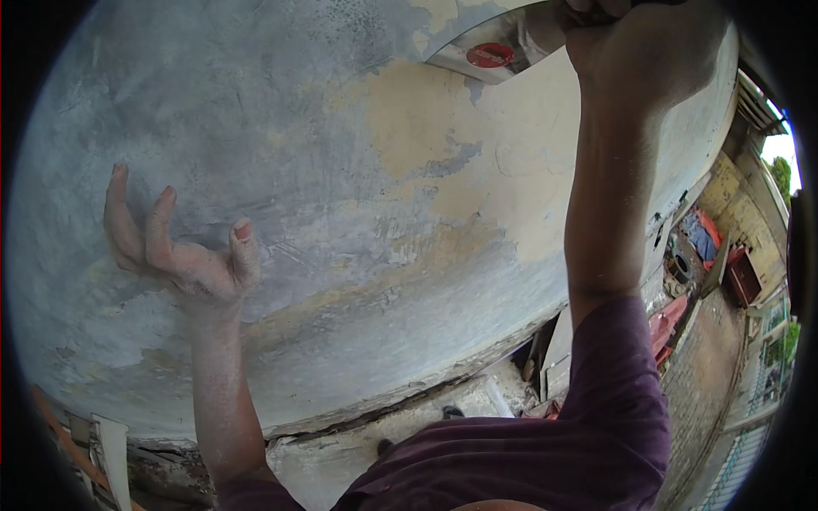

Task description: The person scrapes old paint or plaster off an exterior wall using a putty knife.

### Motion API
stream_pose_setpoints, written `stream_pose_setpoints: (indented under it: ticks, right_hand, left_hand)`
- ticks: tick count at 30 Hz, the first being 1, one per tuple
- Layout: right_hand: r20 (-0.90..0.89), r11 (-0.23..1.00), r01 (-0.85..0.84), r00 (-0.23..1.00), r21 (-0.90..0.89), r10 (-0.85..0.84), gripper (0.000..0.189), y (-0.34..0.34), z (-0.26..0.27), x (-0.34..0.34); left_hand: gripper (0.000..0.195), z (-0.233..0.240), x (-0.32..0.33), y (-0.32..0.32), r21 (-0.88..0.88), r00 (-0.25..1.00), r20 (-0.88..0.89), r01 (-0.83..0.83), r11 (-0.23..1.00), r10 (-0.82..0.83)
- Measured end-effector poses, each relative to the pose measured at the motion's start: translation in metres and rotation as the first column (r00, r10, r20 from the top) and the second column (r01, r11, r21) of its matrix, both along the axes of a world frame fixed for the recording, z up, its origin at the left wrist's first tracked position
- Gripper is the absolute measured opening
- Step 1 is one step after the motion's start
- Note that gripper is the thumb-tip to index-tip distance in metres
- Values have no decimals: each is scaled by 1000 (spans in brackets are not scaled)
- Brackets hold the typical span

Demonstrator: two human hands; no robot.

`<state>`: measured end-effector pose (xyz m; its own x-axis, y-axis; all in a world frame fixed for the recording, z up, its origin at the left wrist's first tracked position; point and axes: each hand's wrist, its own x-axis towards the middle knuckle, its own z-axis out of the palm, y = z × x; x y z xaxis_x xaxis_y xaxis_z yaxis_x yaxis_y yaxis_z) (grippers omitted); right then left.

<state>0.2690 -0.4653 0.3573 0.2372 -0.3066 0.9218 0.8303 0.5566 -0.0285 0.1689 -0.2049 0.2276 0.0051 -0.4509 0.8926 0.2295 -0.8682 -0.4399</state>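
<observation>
A plastered wall [287, 128] fills most of the head view, its grey coat worn away in places to show cream patches [409, 121]. My left hand [192, 249], dusted with pale powder, is raised in front of the wall at the left, fingers apart and bent, holding nothing. At the top right my right hand [613, 38] is closed on a metal blade tool [537, 45] with a red sticker, which looks like a hand saw or a broad scraper. The blade lies close to the wall; contact cannot be told. The handle is mostly hidden by the hand and the picture's edge.
Below the wall runs a concrete ledge [319, 466] with a dark gap along the wall's foot. Boards [559, 351] lean near my right side. Farther right are a tyre [679, 267], a dark red box [743, 278] and a paved yard [696, 383]. White and orange pieces stand at lower left.
</observation>
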Motion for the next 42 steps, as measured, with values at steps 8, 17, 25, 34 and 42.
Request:
stream_pose_setpoints:
  ticks: [8, 17, 25, 34, 42]
  right_hand:
    - [-17, 992, -111, 994, -53, 111, 48, 6, 1, -8]
    - [-79, 975, -169, 984, -141, 159, 53, 8, -3, -3]
    - [-64, 999, 24, 998, -25, -26, 53, 15, -4, -29]
    - [95, 980, -187, 977, -63, 193, 56, -2, -1, -31]
    - [-93, 993, -109, 990, -52, 104, 59, 23, -5, -37]
  left_hand:
    - [45, -2, -4, 1, -40, 994, -8, -107, 993, 107]
    - [45, -8, -7, -1, -69, 993, -77, -93, 993, 88]
    - [45, -8, -6, 1, -84, 996, -60, -72, 994, 67]
    - [45, -8, -4, -2, -72, 997, -56, -54, 996, 50]
    - [45, -8, -4, -1, -93, 998, -45, -52, 994, 48]
